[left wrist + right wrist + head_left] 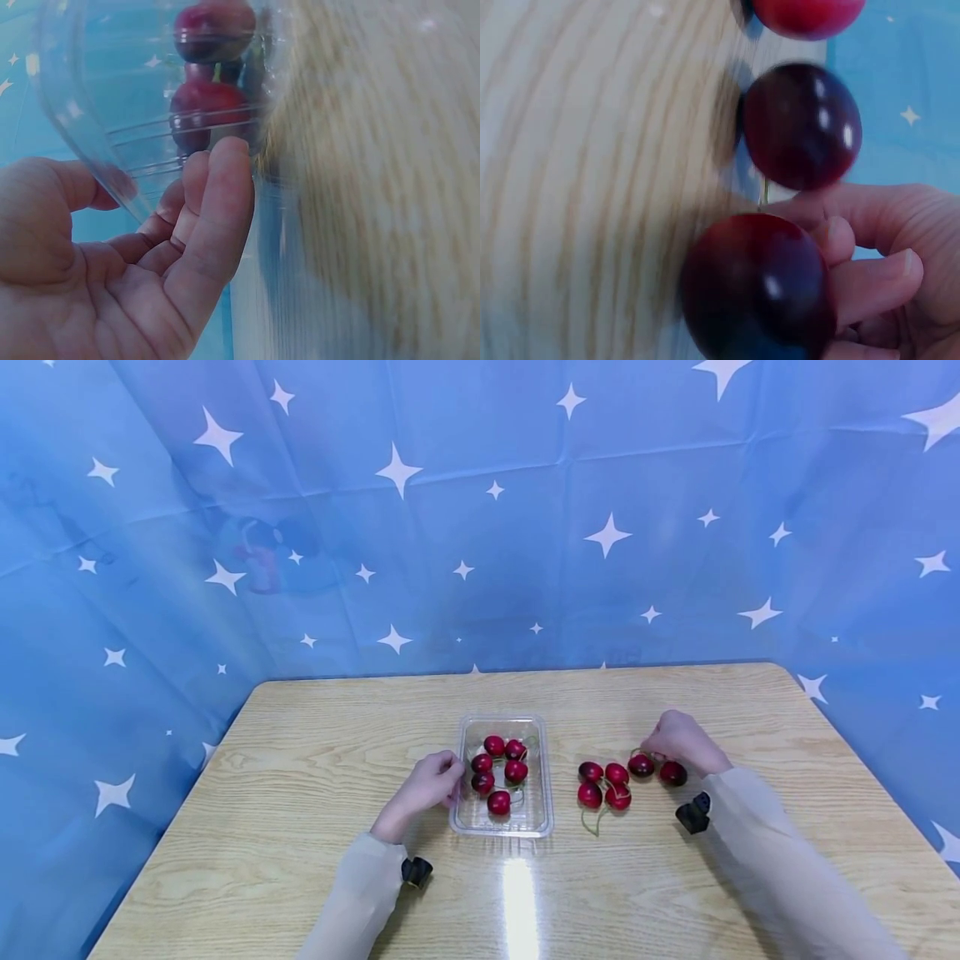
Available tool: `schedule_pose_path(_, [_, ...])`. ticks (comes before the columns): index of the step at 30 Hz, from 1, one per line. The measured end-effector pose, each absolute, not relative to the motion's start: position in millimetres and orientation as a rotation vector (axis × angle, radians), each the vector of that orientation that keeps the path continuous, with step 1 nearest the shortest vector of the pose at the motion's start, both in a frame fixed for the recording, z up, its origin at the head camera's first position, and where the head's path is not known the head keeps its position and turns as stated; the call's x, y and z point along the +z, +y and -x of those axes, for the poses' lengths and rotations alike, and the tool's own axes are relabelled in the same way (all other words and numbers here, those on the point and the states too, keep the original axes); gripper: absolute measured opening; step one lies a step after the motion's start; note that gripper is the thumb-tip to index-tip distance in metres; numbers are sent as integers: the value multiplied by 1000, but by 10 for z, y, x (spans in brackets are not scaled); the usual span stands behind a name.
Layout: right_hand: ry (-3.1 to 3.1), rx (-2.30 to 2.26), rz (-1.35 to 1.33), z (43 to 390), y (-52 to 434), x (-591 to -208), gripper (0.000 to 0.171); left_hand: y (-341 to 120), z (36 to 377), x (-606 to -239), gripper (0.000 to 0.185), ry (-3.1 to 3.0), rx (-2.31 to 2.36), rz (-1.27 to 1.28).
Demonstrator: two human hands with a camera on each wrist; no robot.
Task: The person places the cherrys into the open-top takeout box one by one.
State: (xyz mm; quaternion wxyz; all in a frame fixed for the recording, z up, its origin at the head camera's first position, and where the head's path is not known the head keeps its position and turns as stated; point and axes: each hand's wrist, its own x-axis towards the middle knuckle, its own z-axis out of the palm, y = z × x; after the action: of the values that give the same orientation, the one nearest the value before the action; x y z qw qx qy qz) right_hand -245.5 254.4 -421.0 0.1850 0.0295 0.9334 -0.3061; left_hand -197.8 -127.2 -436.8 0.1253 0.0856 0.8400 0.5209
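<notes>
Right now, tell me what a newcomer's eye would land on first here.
The red cherries: six sit in the clear tray at the table's middle, and six more lie loose on the wood to its right. The left hand touches the tray's left wall, while the right hand pinches a stem among the loose cherries.

Table (pixel 300 793): wood-grain top, smooth, semi-gloss; a bright glare streak shows near the front edge. Tray (pixel 542 814): clear thin plastic, ribbed walls, glossy. Cherries (pixel 617 774): dark red, smooth, shiny skins with small highlights; thin green stems. Backdrop (pixel 480 527): blue star-printed cloth, creased, slight sheen. Sleeves (pixel 757 835): pale matt fabric.
</notes>
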Motion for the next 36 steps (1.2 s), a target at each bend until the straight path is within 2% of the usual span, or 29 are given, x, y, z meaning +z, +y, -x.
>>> schedule_pose_path(11, [2595, -859, -172, 2475, 2535, -4222, 29, -1282, 1976, -4351, 22, 2431, 1510, -253])
schedule_pose_path(23, [2395, -1185, -164, 2460, 2671, -4152, 39, -1266, 1989, -4368, 23, 2440, 1519, -246])
schedule_pose_path(32, [2274, -1372, -92, 2412, 2686, -4148, 30, -1203, 1794, -4007, 22, 2460, 1483, -261])
schedule_pose_path(36, [2309, -1387, -92, 2390, 2708, -4143, 29, -1206, 1805, -4039, 22, 2462, 1490, -259])
